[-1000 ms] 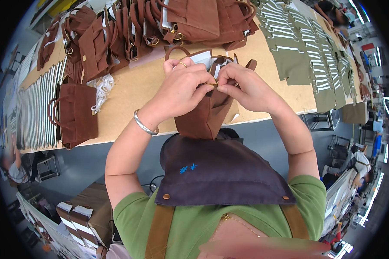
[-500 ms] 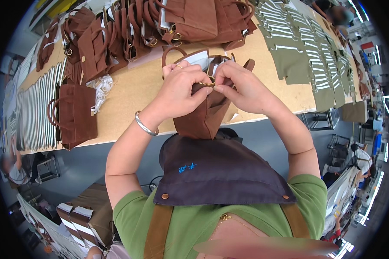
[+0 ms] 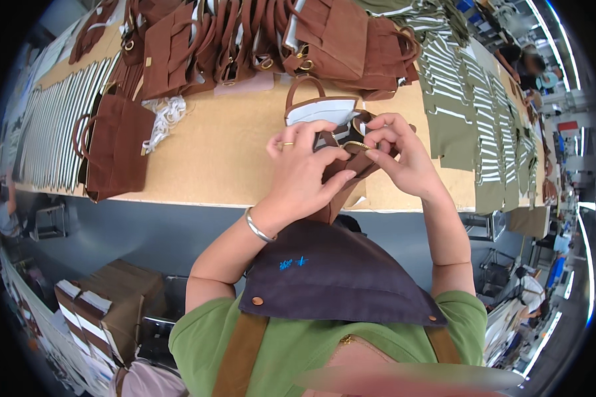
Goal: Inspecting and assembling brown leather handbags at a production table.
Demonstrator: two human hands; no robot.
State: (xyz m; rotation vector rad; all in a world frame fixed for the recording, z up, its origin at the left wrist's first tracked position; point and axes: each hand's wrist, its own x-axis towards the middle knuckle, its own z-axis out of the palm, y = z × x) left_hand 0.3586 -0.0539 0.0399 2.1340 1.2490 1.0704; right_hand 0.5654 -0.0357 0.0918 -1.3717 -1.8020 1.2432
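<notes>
A brown handbag [image 3: 338, 206] with a pale lining leans at the table's near edge, its mouth partly open and a looped handle standing up behind. Along the mouth, a gold-toothed zipper [image 3: 359, 145] curves between my hands. My left hand [image 3: 304, 165], wearing a ring and a silver bangle, is closed on the near left rim of the bag, thumb outside. My right hand [image 3: 404, 159] pinches the zipper's right part between thumb and fingers. Whether it holds the tape or a slider is hidden by the fingertips.
Brown handbags [image 3: 245, 40] crowd the table's far side. Another handbag [image 3: 118, 149] stands at left beside striped-edge panels [image 3: 66, 126] and a bundle of white cord [image 3: 165, 119]. Olive fabric pieces [image 3: 453, 132] lie in rows at right. A wrapped brown stack [image 3: 112, 298] is behind at lower left.
The view has shifted, so the table scene sits differently. My hands, close together on the zipper before, are now further apart, and more of the bag's mouth and lining shows.
</notes>
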